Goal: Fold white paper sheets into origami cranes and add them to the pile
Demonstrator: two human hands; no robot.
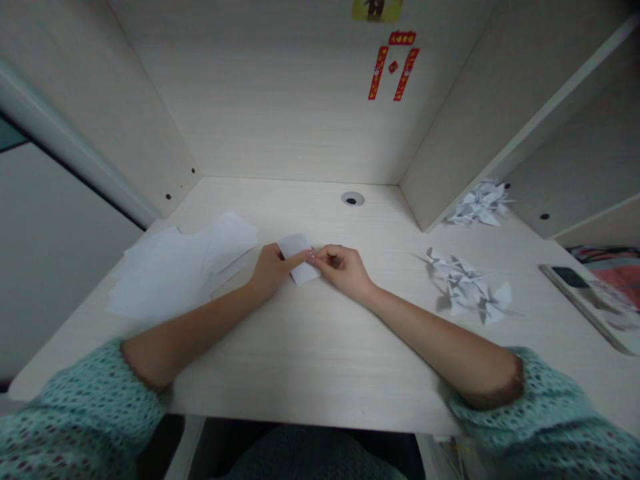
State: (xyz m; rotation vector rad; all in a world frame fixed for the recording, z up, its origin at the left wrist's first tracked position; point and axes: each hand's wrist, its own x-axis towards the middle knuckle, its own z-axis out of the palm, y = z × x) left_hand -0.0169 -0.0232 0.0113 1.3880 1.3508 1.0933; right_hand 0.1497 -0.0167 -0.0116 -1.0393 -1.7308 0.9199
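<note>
A small folded sheet of white paper (303, 272) is between my hands, just above or on the desk. My left hand (274, 268) grips its left side, the thumb lying across the paper. At the right edge, the fingertips of my right hand (346, 268) pinch the same paper close to my left thumb. To the left lies a spread stack of white paper sheets (170, 273). Several folded white paper cranes (465, 283) sit in a group to the right of my right hand.
More folded paper cranes (480, 203) are piled beside the upright divider (450, 133). A smartphone (590, 303) lies at the far right, near a red patterned cloth (617, 273). A round cable hole (353, 199) is at the desk's back. Red stickers (393, 67) mark the back panel.
</note>
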